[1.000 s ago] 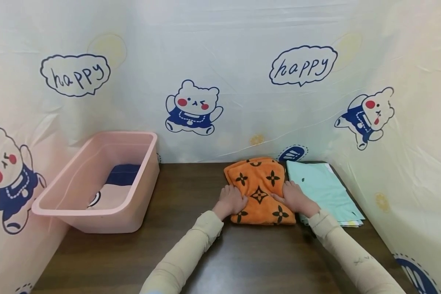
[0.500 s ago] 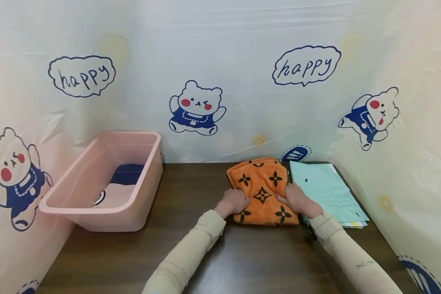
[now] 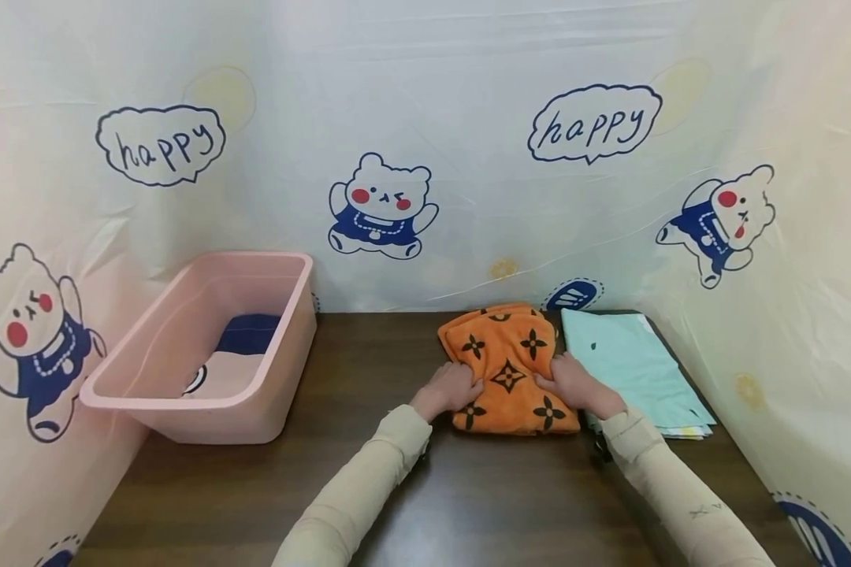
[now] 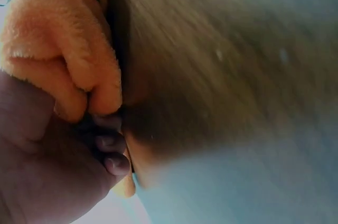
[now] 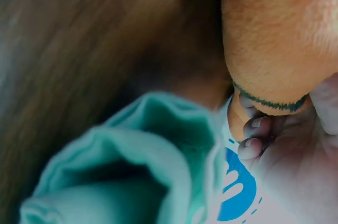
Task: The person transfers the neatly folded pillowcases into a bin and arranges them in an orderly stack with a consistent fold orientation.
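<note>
A folded orange plush cloth [image 3: 508, 377] with black flower shapes lies on the dark wooden table, slightly bunched in the middle. My left hand [image 3: 452, 387] grips its left side edge, the thumb on top. In the left wrist view, curled fingertips [image 4: 116, 164] show under the thick fold. On the opposite edge, my right hand [image 3: 576, 383] holds the cloth the same way, its fingertips [image 5: 252, 147] tucked below the orange layer [image 5: 280, 39] in the right wrist view. Close beside the right hand lies a folded mint-green cloth [image 3: 627, 362].
A pink plastic tub [image 3: 284, 394] stands at the left, with a navy and pale pink fabric [image 3: 250, 335] inside. The mint cloth's rolled edge [image 5: 174, 145] rises near the right wrist. A printed curtain [image 3: 468, 157] hangs behind the table [image 3: 376, 346] and along both sides.
The head view has shifted a little, so the scene sits farther right. The left hand's fingers have drawn in on the orange cloth's edge; the right hand keeps its hold.
</note>
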Motion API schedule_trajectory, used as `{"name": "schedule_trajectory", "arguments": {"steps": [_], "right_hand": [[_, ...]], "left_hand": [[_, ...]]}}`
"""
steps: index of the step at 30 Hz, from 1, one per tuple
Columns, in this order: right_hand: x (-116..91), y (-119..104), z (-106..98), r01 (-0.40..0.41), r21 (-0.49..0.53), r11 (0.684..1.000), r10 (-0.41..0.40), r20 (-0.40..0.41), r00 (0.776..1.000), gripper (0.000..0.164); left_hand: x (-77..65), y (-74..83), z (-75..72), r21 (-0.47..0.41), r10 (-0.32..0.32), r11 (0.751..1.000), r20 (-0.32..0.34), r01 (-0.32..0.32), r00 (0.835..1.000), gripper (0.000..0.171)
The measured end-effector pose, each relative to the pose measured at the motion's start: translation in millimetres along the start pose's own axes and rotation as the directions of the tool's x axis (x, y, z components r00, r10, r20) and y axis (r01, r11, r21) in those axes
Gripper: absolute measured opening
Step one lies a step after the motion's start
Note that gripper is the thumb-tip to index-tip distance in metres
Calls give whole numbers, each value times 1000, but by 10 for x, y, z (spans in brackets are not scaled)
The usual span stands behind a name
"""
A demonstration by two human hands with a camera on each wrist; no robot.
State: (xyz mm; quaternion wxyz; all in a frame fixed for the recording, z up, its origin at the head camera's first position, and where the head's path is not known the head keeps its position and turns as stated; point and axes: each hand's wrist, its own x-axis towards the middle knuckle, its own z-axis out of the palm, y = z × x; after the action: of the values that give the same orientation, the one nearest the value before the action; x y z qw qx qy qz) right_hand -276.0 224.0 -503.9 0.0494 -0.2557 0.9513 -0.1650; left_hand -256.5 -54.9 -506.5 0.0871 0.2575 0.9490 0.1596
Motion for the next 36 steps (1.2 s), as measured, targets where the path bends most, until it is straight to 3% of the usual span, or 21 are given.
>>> {"name": "schedule_trajectory", "arguments": {"steps": [5, 8, 11, 15, 21, 27, 36], "right_hand": [[10, 7, 7, -3, 28, 1000, 3, -17, 1000, 48], [-2, 17, 9, 0, -12, 1000, -1, -50, 999, 45], [-14, 15, -2, -13, -47, 999, 10, -73, 997, 42], [-9, -19, -25, -28, -60, 998, 22, -100, 995, 39], [-8, -47, -49, -17, -77, 997, 4, -159, 987, 40], [-24, -75, -59, -10, -81, 997, -7, -212, 977, 31], [-21, -170, -85, -62, -60, 996, 47, -232, 972, 35]], "left_hand": [[-38, -30, 35, -109, 5, 994, -10, -6, 1000, 54], [-49, -49, 56, -138, -4, 990, -41, -2, 999, 55], [-48, -50, 59, -110, -4, 994, -90, -6, 996, 54], [-47, -29, 55, 13, -15, 1000, -178, 18, 984, 52], [-57, 16, 54, 170, -35, 982, -279, 85, 960, 43], [-76, 46, 26, 193, -38, 975, -341, 110, 939, 38], [-116, 62, -71, 203, -52, 970, -364, 133, 930, 38]]}}
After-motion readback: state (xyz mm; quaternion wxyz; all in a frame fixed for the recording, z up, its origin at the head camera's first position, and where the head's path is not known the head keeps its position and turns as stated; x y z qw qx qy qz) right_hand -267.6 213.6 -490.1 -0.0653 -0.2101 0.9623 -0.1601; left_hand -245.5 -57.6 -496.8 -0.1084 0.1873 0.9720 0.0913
